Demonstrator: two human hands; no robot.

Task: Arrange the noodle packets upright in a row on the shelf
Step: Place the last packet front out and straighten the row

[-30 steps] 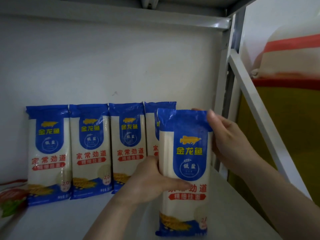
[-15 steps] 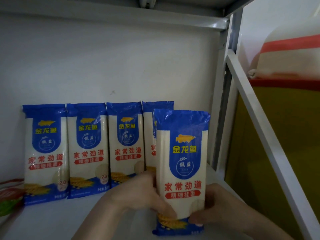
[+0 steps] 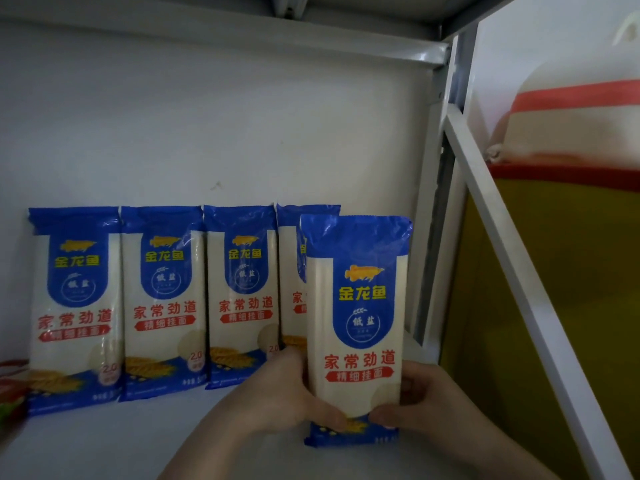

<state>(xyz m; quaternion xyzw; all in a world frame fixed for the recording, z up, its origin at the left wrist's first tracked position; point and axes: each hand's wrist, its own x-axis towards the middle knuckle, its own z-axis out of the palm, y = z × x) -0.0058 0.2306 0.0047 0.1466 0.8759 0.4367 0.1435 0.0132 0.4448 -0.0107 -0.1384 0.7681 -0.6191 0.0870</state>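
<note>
Several blue-and-white noodle packets (image 3: 162, 303) stand upright in a row against the white back wall of the shelf (image 3: 104, 441). One more noodle packet (image 3: 356, 313) stands upright in front of the row's right end, hiding most of the rightmost packet (image 3: 289, 271). My left hand (image 3: 277, 393) grips its lower left side and my right hand (image 3: 426, 400) grips its lower right corner. Its bottom edge rests on or just above the shelf board.
A red-and-green package (image 3: 10, 389) shows at the left edge. The white shelf upright (image 3: 436, 202) and a slanted brace (image 3: 519, 271) bound the right side. Beyond them are a yellow surface (image 3: 571, 306) and a white bag with red stripes (image 3: 571, 116).
My right hand dropped from the packet's top right to its lower right corner. The held packet moved a little back toward the row and stands straighter.
</note>
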